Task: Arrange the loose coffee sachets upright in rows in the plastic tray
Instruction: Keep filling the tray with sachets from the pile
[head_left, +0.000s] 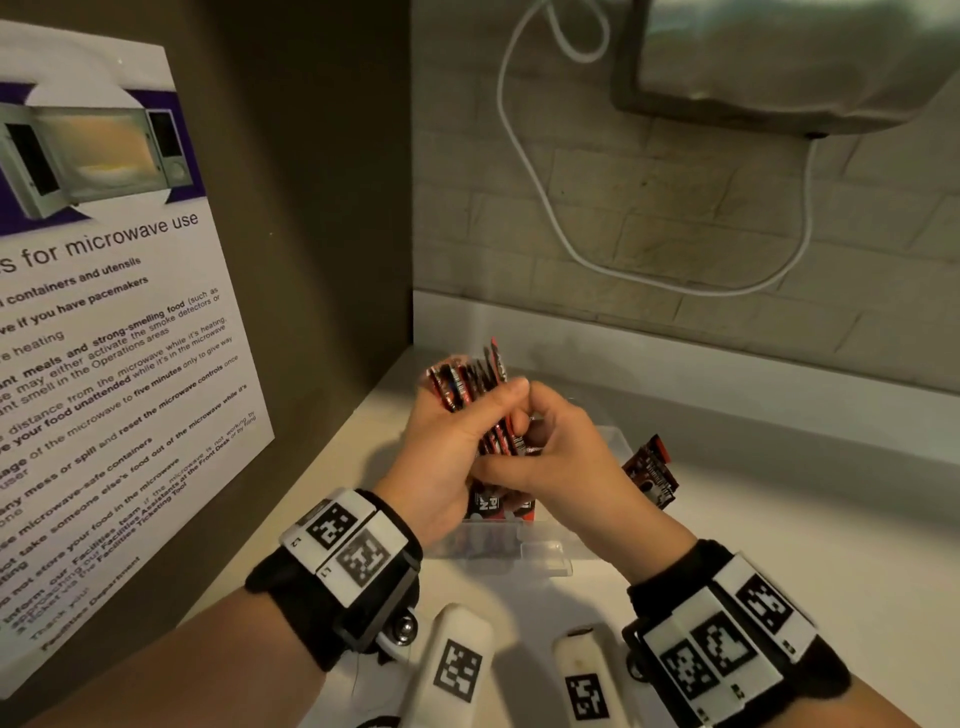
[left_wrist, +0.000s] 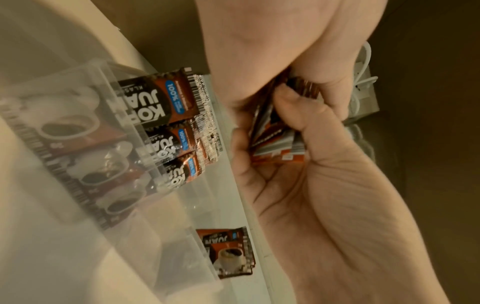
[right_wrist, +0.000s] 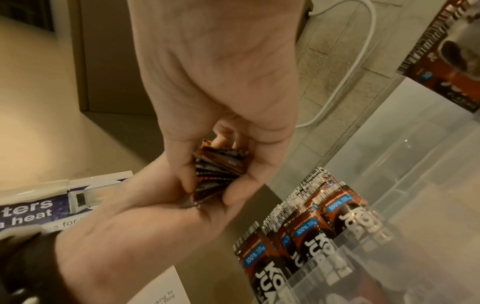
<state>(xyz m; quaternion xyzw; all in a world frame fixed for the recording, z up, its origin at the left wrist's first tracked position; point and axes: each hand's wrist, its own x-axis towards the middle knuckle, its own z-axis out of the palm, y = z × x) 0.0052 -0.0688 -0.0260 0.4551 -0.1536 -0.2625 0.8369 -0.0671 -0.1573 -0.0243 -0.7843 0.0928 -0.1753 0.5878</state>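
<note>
Both hands hold one fanned bundle of red-and-black coffee sachets (head_left: 470, 387) above the clear plastic tray (head_left: 498, 548). My left hand (head_left: 457, 441) grips the bundle from the left, and my right hand (head_left: 561, 447) pinches its lower right side. In the left wrist view the right thumb presses the bundle (left_wrist: 275, 142). The right wrist view shows the sachet edges (right_wrist: 221, 168) between both palms. Upright sachets (left_wrist: 166, 115) stand in rows at the tray's near end (right_wrist: 306, 230). A small pile of loose sachets (head_left: 652, 470) lies on the counter, right of the tray.
A microwave notice (head_left: 104, 312) hangs on the brown wall to the left. A white cable (head_left: 566, 228) loops down the tiled back wall under an appliance (head_left: 779, 62). Two white tagged blocks (head_left: 460, 670) lie near the counter's front edge. The tray's far part (right_wrist: 389, 164) holds no sachets.
</note>
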